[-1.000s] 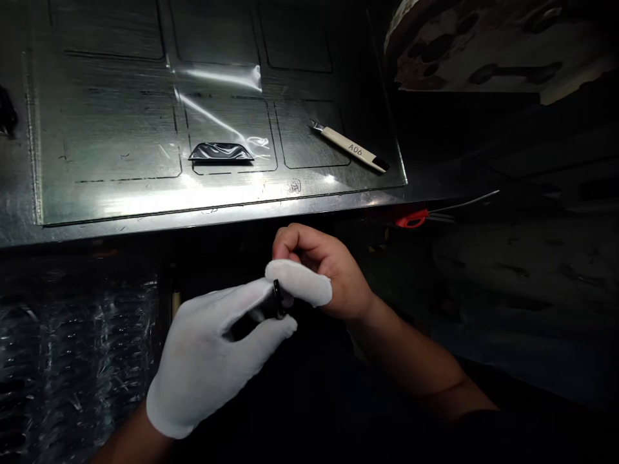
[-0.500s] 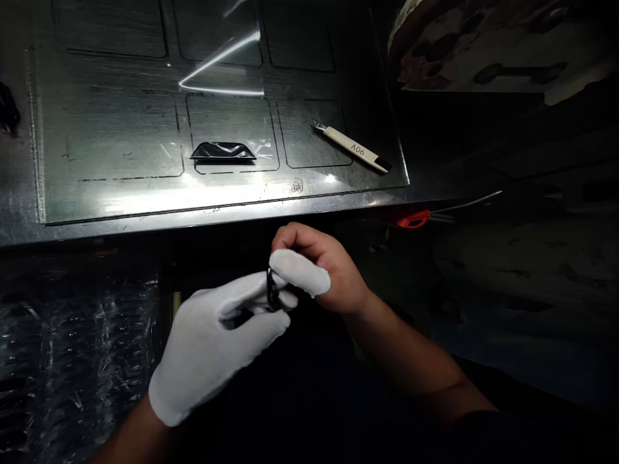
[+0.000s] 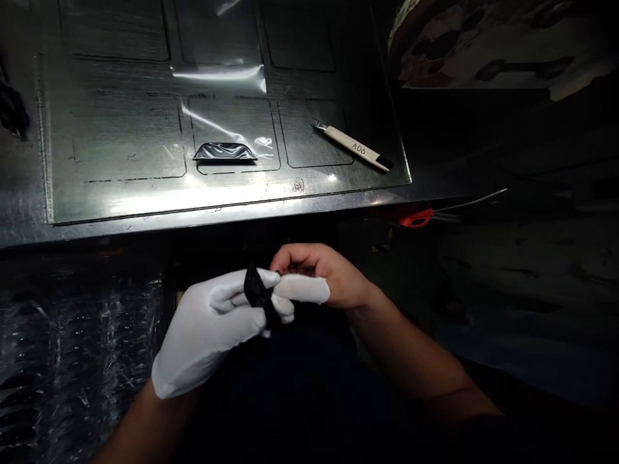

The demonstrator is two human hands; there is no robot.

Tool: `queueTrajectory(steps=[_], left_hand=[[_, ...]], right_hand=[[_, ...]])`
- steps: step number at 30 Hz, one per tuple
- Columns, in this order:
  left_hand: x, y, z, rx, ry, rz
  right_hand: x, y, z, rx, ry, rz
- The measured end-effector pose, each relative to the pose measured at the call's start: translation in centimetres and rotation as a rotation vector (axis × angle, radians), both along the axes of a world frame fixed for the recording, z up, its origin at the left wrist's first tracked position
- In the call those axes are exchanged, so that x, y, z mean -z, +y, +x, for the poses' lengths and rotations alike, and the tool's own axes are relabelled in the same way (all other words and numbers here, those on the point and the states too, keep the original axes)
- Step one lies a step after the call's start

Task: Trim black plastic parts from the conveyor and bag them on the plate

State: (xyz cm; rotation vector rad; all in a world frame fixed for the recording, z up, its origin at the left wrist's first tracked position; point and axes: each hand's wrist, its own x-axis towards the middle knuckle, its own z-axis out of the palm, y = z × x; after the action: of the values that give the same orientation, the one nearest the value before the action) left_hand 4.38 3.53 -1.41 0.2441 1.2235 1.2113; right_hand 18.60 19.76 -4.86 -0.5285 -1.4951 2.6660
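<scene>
My left hand (image 3: 207,328) wears a white glove and pinches a small black piece (image 3: 256,291) between thumb and fingers, below the table's front edge. My right hand (image 3: 324,277) is bare except for a white cot on the thumb, which presses against the same black piece; its fingers are curled. On the metal sheet (image 3: 120,142) above lies a dark curved part (image 3: 225,152) under a clear plastic film (image 3: 227,103).
A cream-handled knife marked A06 (image 3: 355,147) lies on the sheet's right side. Red-handled scissors (image 3: 435,214) rest in the dark to the right. Bubble wrap (image 3: 62,348) fills the lower left. A black object (image 3: 12,106) sits at the far left edge.
The black piece has turned in my fingers and shows more of its face. Both hands have shifted slightly. The film on the sheet has flapped and settled again.
</scene>
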Motion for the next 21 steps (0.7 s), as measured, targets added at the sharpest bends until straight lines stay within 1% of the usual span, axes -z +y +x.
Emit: queueTrajectory(steps=[2,3,4,5,7,8,9,10,11,12,13,15,16,17,18,19,20,21], left_hand=[[-0.4,0.2,0.1,0.059,0.151,-0.045],[-0.5,0.2,0.1,0.074,0.239,-0.058],[-0.5,0.2,0.2,0.075,0.338,-0.067],[-0.4,0.2,0.4,0.061,0.441,-0.071],[0.0,0.1,0.6,0.009,0.626,-0.086],[0.2,0.0,0.6,-0.013,0.689,-0.098],[0.4,0.0,0.6,-0.030,0.720,-0.109],[0.6,-0.1,0.6,-0.045,0.714,-0.120],[0.8,-0.1,0.5,-0.056,0.667,-0.129],[1.0,-0.2,0.4,-0.054,0.580,-0.130],[1.1,-0.3,0.2,-0.047,0.460,-0.116],[1.0,-0.6,0.1,-0.024,0.163,-0.033],[0.8,-0.8,0.0,-0.012,0.032,0.030],[0.5,-1.0,-0.1,-0.007,-0.073,0.097],[0.2,-1.2,-0.3,-0.025,-0.126,0.145],[-0.2,-1.4,-0.8,-0.036,-0.142,0.163],[-0.5,-1.5,-1.5,-0.076,-0.141,0.145],[-1.0,-1.7,-2.5,-0.149,-0.135,0.146]], right_hand=[[0.1,0.0,0.3,0.010,0.002,0.075],[0.1,-0.1,0.4,0.023,0.001,0.156],[0.0,-0.3,0.5,0.046,-0.003,0.273],[-0.1,-0.5,0.6,0.077,-0.002,0.424],[-0.4,-1.0,0.6,0.158,0.039,0.768],[-0.5,-1.3,0.6,0.195,0.070,0.915],[-0.6,-1.5,0.5,0.221,0.100,1.019],[-0.6,-1.6,0.5,0.233,0.119,1.065],[-0.5,-1.6,0.4,0.224,0.112,1.047],[-0.3,-1.5,0.3,0.195,0.084,0.967],[-0.3,-1.3,0.3,0.145,0.049,0.839],[-0.5,-0.9,0.0,0.017,0.005,0.558],[-0.9,-0.7,-0.3,-0.039,0.005,0.485],[-1.4,-0.6,-0.6,-0.083,0.027,0.488],[-2.1,-0.6,-1.1,-0.095,0.071,0.572],[-2.7,-0.5,-1.6,-0.079,0.128,0.741],[-3.3,-0.3,-2.3,-0.071,0.197,0.927],[-3.9,0.0,-3.2,-0.061,0.295,1.087]])
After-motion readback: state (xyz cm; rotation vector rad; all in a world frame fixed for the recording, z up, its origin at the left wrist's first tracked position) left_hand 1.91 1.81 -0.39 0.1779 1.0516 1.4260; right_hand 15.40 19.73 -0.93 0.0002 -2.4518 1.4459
